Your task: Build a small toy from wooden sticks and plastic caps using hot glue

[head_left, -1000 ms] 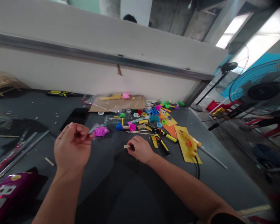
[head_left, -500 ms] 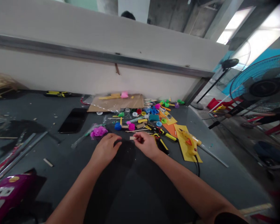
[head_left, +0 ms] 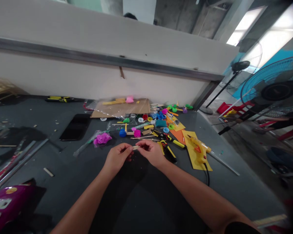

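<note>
My left hand (head_left: 117,158) and my right hand (head_left: 150,152) meet over the dark grey table (head_left: 63,156), and a short pale wooden stick (head_left: 136,147) lies pinched between their fingertips. Close beyond my right hand are yellow-and-black handled pliers (head_left: 169,152). A pink plastic flower bunch in clear wrap (head_left: 102,138) lies just beyond my left hand. Several bright plastic caps and craft pieces (head_left: 146,125) are scattered farther forward. A yellow hot glue gun (head_left: 197,149) rests on yellow card (head_left: 192,159) to the right.
A black tablet or phone (head_left: 75,127) and a cardboard sheet (head_left: 119,109) lie on the table, which ends at a white wall. Metal rods and a magenta object (head_left: 9,203) lie at the left. A standing fan (head_left: 275,92) is at the right.
My left hand has moved right from the table's left side and now meets my right hand. The wooden stick, earlier in my right hand alone, is now pinched between both hands.
</note>
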The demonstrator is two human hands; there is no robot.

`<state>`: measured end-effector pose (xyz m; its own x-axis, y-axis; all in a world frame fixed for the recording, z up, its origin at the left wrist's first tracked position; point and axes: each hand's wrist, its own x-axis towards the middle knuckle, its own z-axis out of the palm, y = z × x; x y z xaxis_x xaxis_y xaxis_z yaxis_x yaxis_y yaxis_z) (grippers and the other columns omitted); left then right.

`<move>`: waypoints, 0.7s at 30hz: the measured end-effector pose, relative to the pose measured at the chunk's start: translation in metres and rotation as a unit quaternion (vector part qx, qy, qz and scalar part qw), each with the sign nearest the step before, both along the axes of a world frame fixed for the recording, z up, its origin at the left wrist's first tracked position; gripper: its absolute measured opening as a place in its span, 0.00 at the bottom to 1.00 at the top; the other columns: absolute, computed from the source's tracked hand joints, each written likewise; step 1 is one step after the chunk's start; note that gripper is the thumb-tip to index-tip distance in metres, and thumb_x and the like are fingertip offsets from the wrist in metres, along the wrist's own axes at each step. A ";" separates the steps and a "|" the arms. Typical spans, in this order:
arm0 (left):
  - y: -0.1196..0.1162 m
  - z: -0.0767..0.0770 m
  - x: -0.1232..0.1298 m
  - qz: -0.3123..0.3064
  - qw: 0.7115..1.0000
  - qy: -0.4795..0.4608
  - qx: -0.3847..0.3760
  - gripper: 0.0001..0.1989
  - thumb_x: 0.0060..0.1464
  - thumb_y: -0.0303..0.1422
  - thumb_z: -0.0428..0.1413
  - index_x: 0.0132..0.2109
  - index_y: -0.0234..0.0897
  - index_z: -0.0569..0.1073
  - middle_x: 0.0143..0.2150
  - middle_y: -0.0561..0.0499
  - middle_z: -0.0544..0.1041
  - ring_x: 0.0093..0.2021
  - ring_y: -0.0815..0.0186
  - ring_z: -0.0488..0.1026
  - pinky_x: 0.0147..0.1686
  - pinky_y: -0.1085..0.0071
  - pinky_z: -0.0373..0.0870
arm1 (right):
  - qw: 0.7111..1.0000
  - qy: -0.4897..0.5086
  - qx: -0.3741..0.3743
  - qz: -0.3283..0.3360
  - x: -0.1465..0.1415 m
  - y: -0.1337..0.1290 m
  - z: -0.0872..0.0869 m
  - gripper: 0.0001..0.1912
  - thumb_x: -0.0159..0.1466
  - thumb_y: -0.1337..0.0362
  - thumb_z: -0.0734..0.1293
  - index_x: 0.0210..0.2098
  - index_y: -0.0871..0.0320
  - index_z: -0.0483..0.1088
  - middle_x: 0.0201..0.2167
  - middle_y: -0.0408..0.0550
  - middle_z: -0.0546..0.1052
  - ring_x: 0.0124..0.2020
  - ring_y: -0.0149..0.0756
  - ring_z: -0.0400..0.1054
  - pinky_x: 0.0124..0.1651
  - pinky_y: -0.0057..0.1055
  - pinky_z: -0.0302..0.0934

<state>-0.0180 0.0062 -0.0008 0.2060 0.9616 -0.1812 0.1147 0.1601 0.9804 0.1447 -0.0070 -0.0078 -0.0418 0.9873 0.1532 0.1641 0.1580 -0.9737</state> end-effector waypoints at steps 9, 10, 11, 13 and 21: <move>0.001 -0.001 0.001 0.013 1.000 -0.007 0.013 0.12 0.46 0.41 0.56 0.28 0.35 0.72 0.23 0.55 0.72 0.23 0.70 0.68 0.25 0.74 0.66 | 0.999 -0.024 0.029 -0.020 -0.002 0.000 -0.002 0.13 0.52 0.67 0.69 0.39 0.56 0.73 0.29 0.43 0.74 0.27 0.29 0.66 0.31 0.26 0.61; 0.001 -0.001 0.002 0.013 1.000 -0.012 0.009 0.12 0.46 0.41 0.56 0.28 0.35 0.72 0.23 0.55 0.72 0.22 0.70 0.67 0.25 0.74 0.65 | 0.998 -0.044 0.037 -0.024 -0.001 0.000 -0.001 0.12 0.52 0.66 0.69 0.38 0.56 0.73 0.29 0.43 0.75 0.26 0.29 0.65 0.30 0.26 0.61; 0.000 -0.001 0.002 0.012 1.000 -0.017 0.005 0.12 0.45 0.41 0.57 0.27 0.34 0.72 0.22 0.55 0.71 0.22 0.70 0.67 0.24 0.74 0.65 | 0.997 -0.062 0.046 -0.026 -0.001 0.000 0.000 0.11 0.53 0.66 0.69 0.37 0.56 0.73 0.29 0.43 0.75 0.26 0.29 0.65 0.30 0.26 0.61; 0.000 0.000 0.003 0.012 0.999 -0.033 -0.004 0.12 0.45 0.40 0.57 0.26 0.34 0.71 0.22 0.55 0.71 0.21 0.71 0.66 0.23 0.75 0.64 | 0.993 -0.093 0.068 -0.026 0.000 -0.001 0.001 0.10 0.54 0.66 0.68 0.37 0.55 0.74 0.30 0.44 0.76 0.27 0.30 0.66 0.31 0.26 0.61; -0.005 0.004 0.005 0.005 0.991 -0.112 -0.067 0.13 0.43 0.41 0.59 0.27 0.33 0.71 0.23 0.54 0.70 0.23 0.72 0.65 0.24 0.76 0.65 | 0.983 -0.144 0.109 -0.035 0.001 -0.003 0.005 0.08 0.56 0.66 0.67 0.37 0.55 0.74 0.31 0.45 0.77 0.29 0.31 0.69 0.33 0.27 0.63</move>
